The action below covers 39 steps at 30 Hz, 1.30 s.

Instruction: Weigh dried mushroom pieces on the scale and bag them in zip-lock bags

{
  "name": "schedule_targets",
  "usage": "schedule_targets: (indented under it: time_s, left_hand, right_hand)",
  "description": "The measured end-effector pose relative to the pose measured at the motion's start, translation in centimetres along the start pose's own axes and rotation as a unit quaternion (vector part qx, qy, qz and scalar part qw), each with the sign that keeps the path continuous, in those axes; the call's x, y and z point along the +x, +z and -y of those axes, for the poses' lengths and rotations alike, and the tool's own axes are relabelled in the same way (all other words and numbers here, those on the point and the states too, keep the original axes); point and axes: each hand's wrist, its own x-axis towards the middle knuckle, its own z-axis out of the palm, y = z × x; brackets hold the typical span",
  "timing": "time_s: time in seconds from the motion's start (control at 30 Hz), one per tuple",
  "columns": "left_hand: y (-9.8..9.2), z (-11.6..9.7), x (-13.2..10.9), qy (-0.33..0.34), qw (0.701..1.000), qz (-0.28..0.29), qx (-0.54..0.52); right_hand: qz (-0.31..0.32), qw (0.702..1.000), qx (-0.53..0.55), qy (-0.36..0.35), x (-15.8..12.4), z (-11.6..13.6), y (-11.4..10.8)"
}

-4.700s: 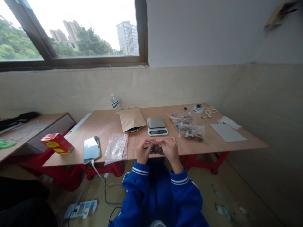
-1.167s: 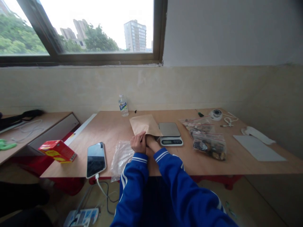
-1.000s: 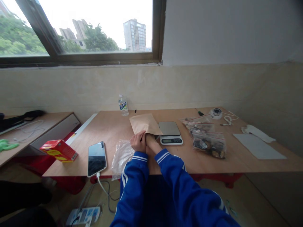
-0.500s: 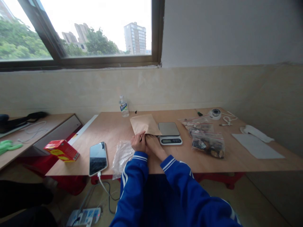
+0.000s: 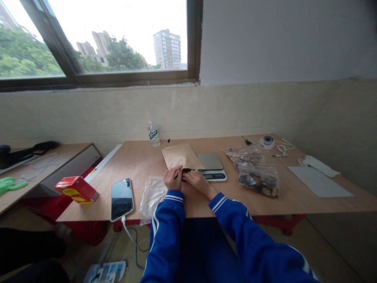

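A brown paper bag (image 5: 181, 155) lies with its near edge lifted, a dark opening showing between the hands. My left hand (image 5: 173, 178) is closed on the left of that edge. At the right of the opening is my right hand (image 5: 197, 181), its fingers bent at the bag's edge; whether they pinch the paper or something inside is too small to tell. Just right of the bag sits a kitchen scale (image 5: 210, 162), its left side partly covered by the bag. A crumpled clear plastic bag (image 5: 152, 196) lies left of my left hand.
A phone (image 5: 121, 199) on a cable and a red box (image 5: 77, 189) are at the left. Behind stands a bottle (image 5: 153, 134). Zip bags (image 5: 259, 180) of dark pieces, a white sheet (image 5: 318, 181), a white cloth (image 5: 319, 165) and a dome camera (image 5: 267, 142) are at the right.
My right hand has drawn back out of the paper bag's opening to the right, so its fingers now show at the edge. My left hand keeps its hold.
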Motion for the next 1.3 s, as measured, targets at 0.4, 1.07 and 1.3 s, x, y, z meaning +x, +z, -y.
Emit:
schedule_targets:
  time_s: [0.4,1.07,1.3]
  left_hand:
    - [-0.1,-0.5,0.4,-0.051,0.997,-0.043,-0.04]
    - [0.1,0.1,0.4,-0.042,0.994,-0.102,-0.001]
    - [-0.3,-0.5,0.6,-0.028,0.994,-0.101,0.013]
  right_hand:
    - [-0.119,0.988,0.062,0.08,-4.2,-1.0,-2.5]
    - [-0.284,0.863,0.157,0.387,-3.2,-10.7,-2.5]
    - [-0.185,0.937,0.165,0.248,-2.4,-9.3,-2.8]
